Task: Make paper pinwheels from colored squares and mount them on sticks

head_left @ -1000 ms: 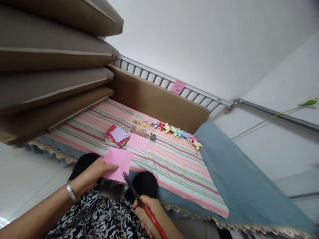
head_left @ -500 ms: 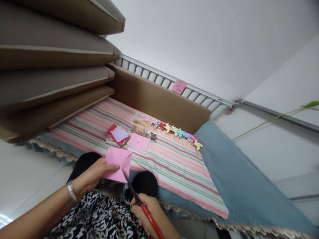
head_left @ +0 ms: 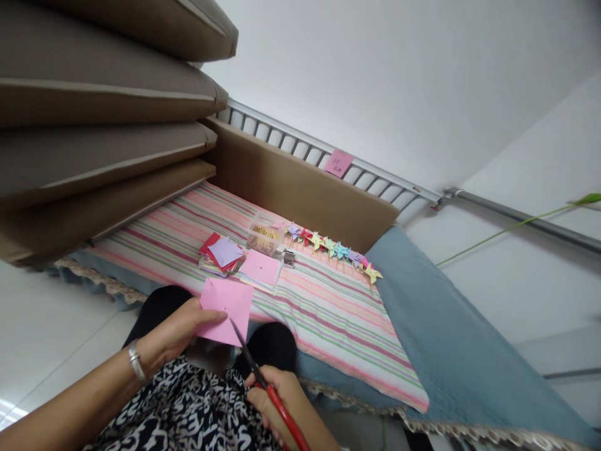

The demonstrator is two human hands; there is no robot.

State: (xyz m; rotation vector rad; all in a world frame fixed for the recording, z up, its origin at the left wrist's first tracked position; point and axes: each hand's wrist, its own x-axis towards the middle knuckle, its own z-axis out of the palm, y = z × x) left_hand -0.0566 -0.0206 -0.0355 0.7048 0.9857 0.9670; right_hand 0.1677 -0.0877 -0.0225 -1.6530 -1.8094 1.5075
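Note:
A square pink sheet of paper [head_left: 235, 297] is pinched in my left hand [head_left: 200, 318], the thumb lying across its face near a small dark mark at the centre. Slits run in from at least two of its corners. My right hand [head_left: 277, 394] grips red-handled scissors [head_left: 287, 414], whose dark blades reach the paper's lower right part. The blades look closed or nearly so. Just beyond the sheet lie a stack of pink paper squares [head_left: 261, 269] and a pile of coloured squares [head_left: 224, 254] with lilac and red on top.
A clear box of sticks [head_left: 265, 235] stands behind the stacks, beside a small metal object [head_left: 288, 257]. Several paper pinwheels [head_left: 338, 249] lie in a row along the striped cloth [head_left: 338, 326]. Folded brown cushions [head_left: 103, 150] rise at left; a railing [head_left: 291, 143] runs behind.
The pink sheet has shifted slightly right and its cut edges lie flatter. Both hands and the scissors stay nearly where they were.

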